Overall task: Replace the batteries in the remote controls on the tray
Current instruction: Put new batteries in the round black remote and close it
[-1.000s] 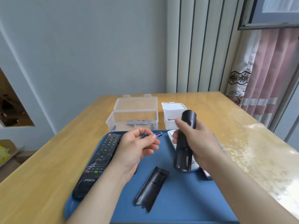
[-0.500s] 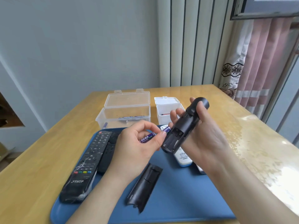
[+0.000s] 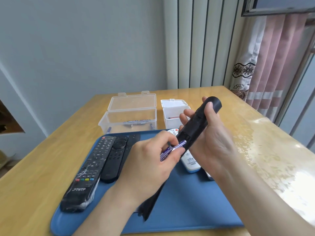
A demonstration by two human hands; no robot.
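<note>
While a long black button remote (image 3: 88, 169) lies at the left of the blue plastic tray (image 3: 187, 210), the left hand (image 3: 150, 166) at centre frame pinches two small purple cylindrical batteries (image 3: 172, 149), one tip meeting the open bay of a slim black plastic remote (image 3: 196, 126). Further right, the right hand (image 3: 216, 143) wraps its fingers round that remote, raised above the tray. Light, smooth cells likely roll, so side grips suit them; the stiff remote suits edge holds.
</note>
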